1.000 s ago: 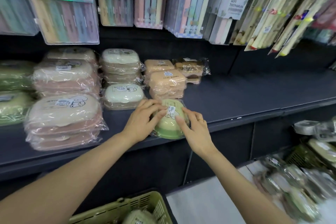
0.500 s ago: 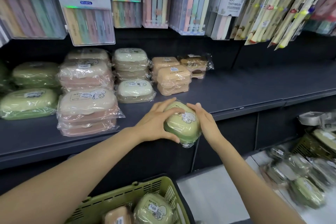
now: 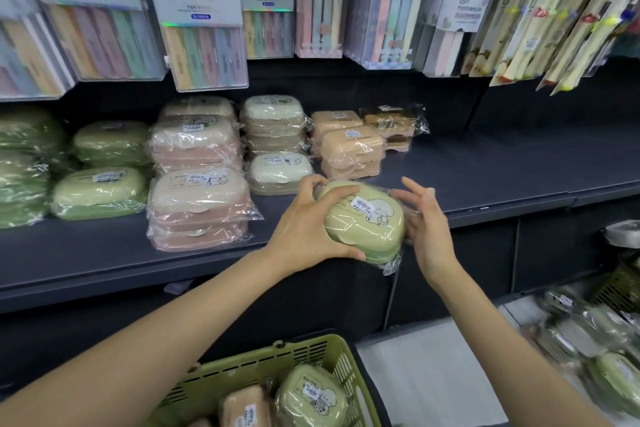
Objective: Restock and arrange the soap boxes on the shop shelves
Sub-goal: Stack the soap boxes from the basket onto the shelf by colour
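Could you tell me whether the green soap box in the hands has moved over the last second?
Yes. The green soap box came off the shelf, toward the person, past its front edge.

Relative to the shelf (image 3: 485, 180): soap box stacks (image 3: 199, 184) lie on its left part; toothbrush packs (image 3: 204, 28) hang above; the basket (image 3: 270, 367) sits below, in front.

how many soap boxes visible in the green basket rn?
2. A green soap box on the right, a peach soap box to its left. The basket runs off the frame's bottom edge, so more may be hidden.
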